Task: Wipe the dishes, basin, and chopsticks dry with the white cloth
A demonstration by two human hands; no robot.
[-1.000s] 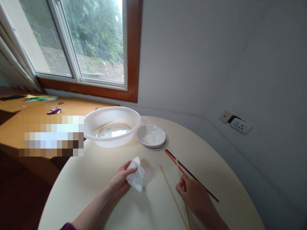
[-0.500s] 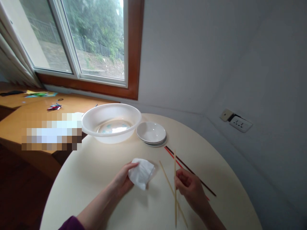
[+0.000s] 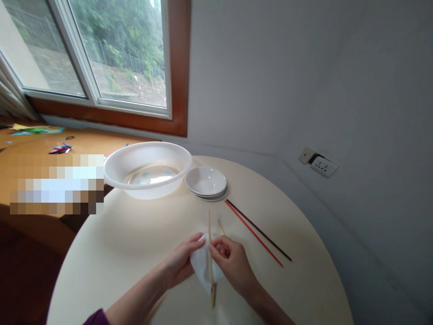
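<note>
My left hand (image 3: 184, 259) holds a white cloth (image 3: 200, 264) between thumb and fingers, near the front of the round table. Pinched in my right hand (image 3: 232, 259) is a light wooden chopstick (image 3: 210, 262), upright in view and in front of the cloth. A second light chopstick (image 3: 220, 225) shows its tip behind my right hand; most of it is hidden. To the right, a red chopstick (image 3: 253, 233) and a dark brown chopstick (image 3: 259, 230) lie on the table, their far ends close together.
A large translucent basin (image 3: 149, 192) stands at the table's back left, with stacked white bowls (image 3: 205, 181) beside it. A wooden desk (image 3: 88, 144) with small items adjoins on the left. A blurred patch covers part of the left side.
My right hand has moved left with the light chopstick, bringing it to the cloth in my left hand. The view has shifted slightly right.
</note>
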